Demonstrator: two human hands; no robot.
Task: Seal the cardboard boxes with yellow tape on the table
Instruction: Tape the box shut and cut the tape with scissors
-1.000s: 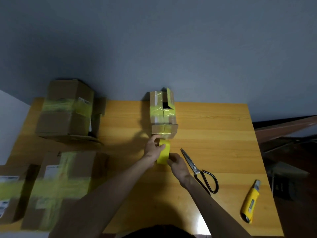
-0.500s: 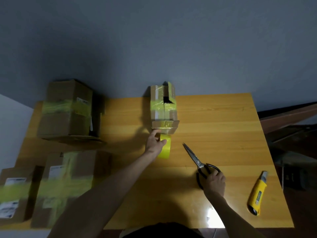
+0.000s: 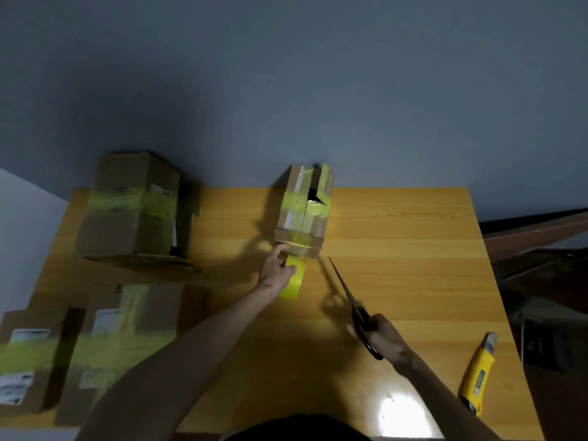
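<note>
Yellow tape [image 3: 293, 283] in left hand [image 3: 275, 269], beside box [image 3: 302, 214]

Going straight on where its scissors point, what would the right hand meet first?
Likely the near right corner of the small cardboard box, just past the scissors tips in the right hand; depth is unclear.

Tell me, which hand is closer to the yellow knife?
The right. The right hand, holding the scissors, is near the yellow knife, which lies to its right. The left hand is farther away, gripping the tape roll by the small box.
</note>
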